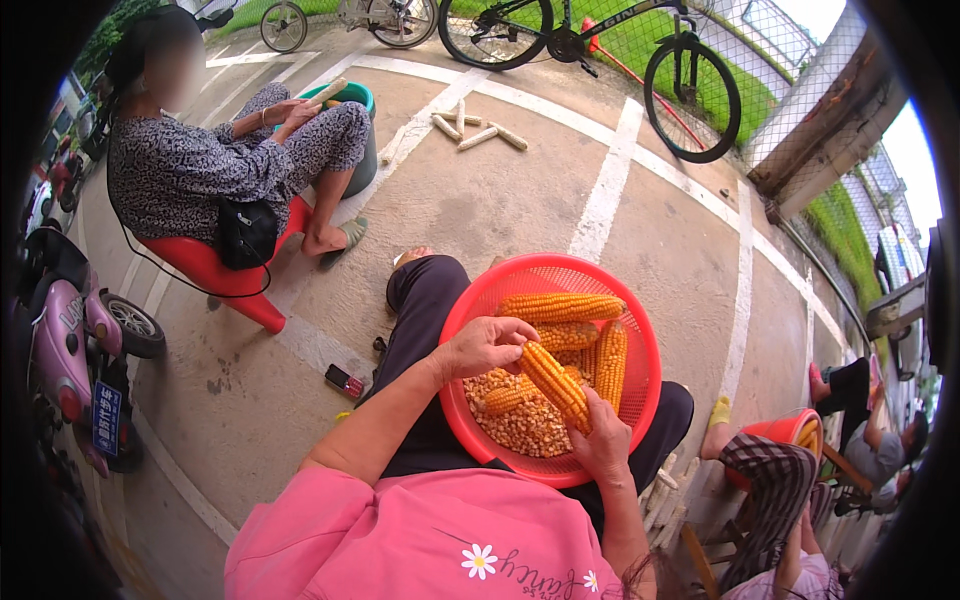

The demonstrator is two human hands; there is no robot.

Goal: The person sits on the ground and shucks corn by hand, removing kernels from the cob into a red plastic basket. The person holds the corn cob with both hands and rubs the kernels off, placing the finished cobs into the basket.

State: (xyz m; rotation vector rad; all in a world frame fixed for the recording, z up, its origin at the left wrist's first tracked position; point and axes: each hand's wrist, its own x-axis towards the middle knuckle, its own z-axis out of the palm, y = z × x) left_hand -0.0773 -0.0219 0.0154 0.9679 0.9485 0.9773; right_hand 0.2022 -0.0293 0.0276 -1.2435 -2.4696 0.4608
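A red plastic mesh basket (646,360) rests on my lap. Above it, my right hand (604,435) grips the lower end of an ear of dried yellow corn (553,382), which lies at a slant. My left hand (491,346) is at the ear's upper end, thumb and fingertips close together; whether they press on the kernels is not clear. Several more ears lie in the basket, one of them along its far side (561,307). Loose corn kernels (529,426) cover the near left part of the basket's bottom, around a short ear (511,396).
At the upper left a person (202,165) sits on a red plastic stool (217,277) beside a green bucket (365,150). Bare cobs (476,138) lie on the concrete ahead; more cobs (664,499) lie at my right. A phone (337,376) is on the ground. Other people sit at the right.
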